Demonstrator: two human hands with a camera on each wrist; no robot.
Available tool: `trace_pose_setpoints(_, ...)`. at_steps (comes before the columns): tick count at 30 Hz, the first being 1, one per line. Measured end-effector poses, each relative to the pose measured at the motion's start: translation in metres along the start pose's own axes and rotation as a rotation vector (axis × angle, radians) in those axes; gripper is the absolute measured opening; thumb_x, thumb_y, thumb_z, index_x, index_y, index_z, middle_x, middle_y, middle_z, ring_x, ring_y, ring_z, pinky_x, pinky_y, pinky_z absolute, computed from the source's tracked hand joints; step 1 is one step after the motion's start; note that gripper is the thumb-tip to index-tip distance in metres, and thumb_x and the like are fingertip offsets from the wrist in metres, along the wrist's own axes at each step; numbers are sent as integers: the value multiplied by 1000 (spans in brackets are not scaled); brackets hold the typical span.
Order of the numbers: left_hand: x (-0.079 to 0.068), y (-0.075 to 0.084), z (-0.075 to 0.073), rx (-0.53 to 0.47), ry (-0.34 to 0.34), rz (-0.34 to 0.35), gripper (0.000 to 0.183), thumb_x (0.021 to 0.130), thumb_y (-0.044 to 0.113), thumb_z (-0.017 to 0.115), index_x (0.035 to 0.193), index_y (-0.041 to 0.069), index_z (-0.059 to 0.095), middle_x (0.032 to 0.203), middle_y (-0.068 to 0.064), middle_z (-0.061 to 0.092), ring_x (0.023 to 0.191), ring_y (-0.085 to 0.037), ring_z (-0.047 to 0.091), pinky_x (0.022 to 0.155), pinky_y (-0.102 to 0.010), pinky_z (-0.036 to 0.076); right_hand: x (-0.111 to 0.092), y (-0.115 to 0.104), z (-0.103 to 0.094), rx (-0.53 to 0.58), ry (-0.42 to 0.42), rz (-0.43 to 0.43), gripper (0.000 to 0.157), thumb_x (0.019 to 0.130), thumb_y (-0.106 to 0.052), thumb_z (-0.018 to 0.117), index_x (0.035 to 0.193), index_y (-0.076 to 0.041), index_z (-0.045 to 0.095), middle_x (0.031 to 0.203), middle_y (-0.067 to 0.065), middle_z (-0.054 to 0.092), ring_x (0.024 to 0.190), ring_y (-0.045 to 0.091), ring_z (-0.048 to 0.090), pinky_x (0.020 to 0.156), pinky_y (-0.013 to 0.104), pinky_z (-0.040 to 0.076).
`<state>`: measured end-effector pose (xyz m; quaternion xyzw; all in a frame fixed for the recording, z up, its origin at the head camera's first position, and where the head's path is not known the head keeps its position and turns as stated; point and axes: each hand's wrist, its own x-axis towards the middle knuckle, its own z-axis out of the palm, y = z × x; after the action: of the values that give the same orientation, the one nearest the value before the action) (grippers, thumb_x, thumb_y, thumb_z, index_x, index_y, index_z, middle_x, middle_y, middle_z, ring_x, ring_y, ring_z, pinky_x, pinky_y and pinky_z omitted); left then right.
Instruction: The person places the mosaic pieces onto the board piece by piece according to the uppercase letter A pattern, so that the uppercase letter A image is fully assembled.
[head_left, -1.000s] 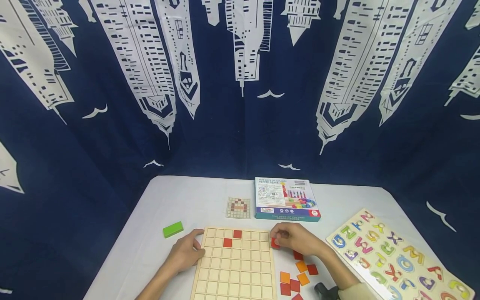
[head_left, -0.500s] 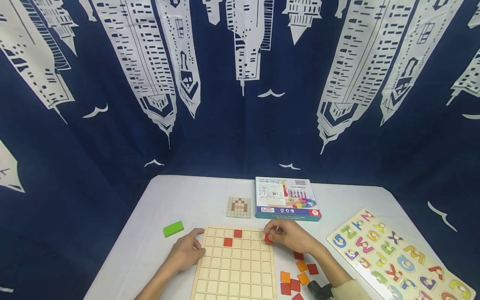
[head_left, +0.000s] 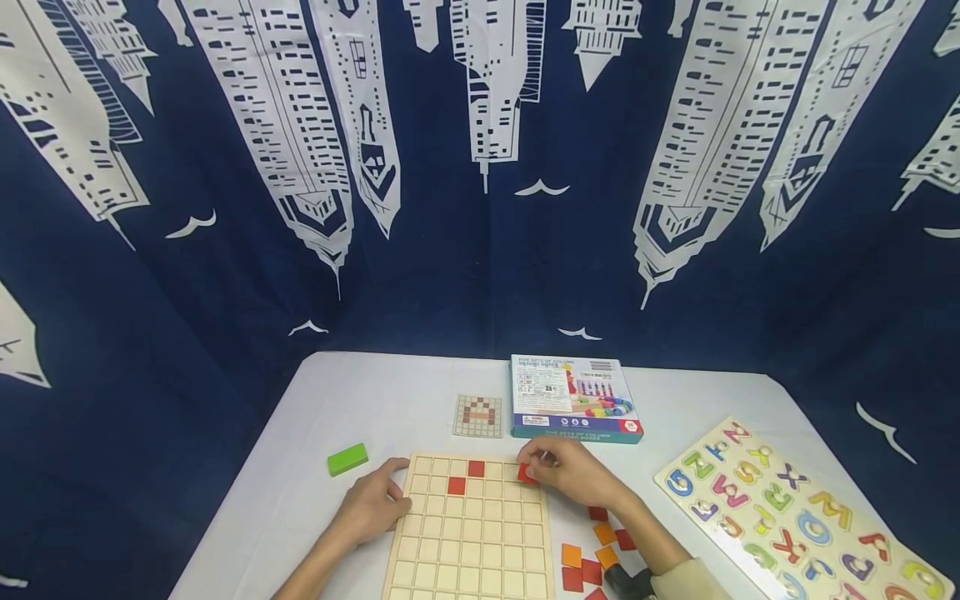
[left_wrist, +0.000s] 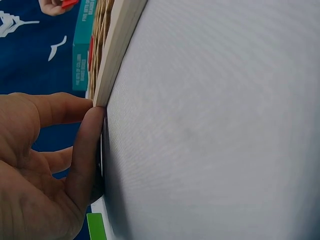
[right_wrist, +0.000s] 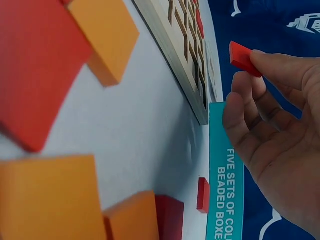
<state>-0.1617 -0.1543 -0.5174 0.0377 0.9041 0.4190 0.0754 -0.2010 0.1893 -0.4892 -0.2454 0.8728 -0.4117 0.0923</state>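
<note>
A wooden grid board (head_left: 471,533) lies on the white table, with two red tiles in its cells: one red tile (head_left: 476,468) in the far row and another red tile (head_left: 457,486) one row nearer. At the board's far left corner, my left hand (head_left: 371,502) holds the edge; the left wrist view shows its thumb (left_wrist: 87,155) and index finger meeting at the corner. My right hand (head_left: 573,471) pinches a red square tile (right_wrist: 242,59) between thumb and fingers, above the board's far right corner. The tile looks tilted and raised off the board.
Several loose red and orange tiles (head_left: 572,556) lie right of the board. A green block (head_left: 347,459) sits left. Behind are a small pattern card (head_left: 477,416) and a teal-edged box (head_left: 576,400). An alphabet puzzle board (head_left: 795,508) lies on the right.
My right hand has moved left with the red tile, from beside the board's right edge to over its far right corner. The left hand has stayed at the board.
</note>
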Motion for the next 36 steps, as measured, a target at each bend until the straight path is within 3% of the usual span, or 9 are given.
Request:
trace_pose_setpoints(8, -1, 2, -1, -1, 2, 16, 66, 78, 5, 73, 140, -4, 51, 77, -4, 60, 59, -14, 59, 51, -30, 48, 6, -3, 8, 1, 6, 13, 14, 95, -16, 68, 107, -16, 73, 89, -10, 63, 85, 14, 58, 74, 26, 49)
trace_pose_setpoints(28, -1, 2, 0, 4, 2, 9, 66, 79, 5, 72, 141, -3, 51, 78, -4, 61, 59, -14, 60, 52, -31, 49, 21, -15, 30, -6, -68, -98, 15, 93, -9, 67, 104, -17, 72, 86, -9, 63, 77, 6, 56, 71, 23, 49)
trace_pose_setpoints(36, -2, 2, 0, 2, -5, 9, 66, 79, 5, 73, 141, -4, 50, 77, -4, 61, 58, -14, 61, 51, -31, 50, 22, -16, 38, -25, -77, -93, 17, 91, -6, 67, 103, -17, 72, 84, -9, 61, 72, 4, 53, 70, 22, 47)
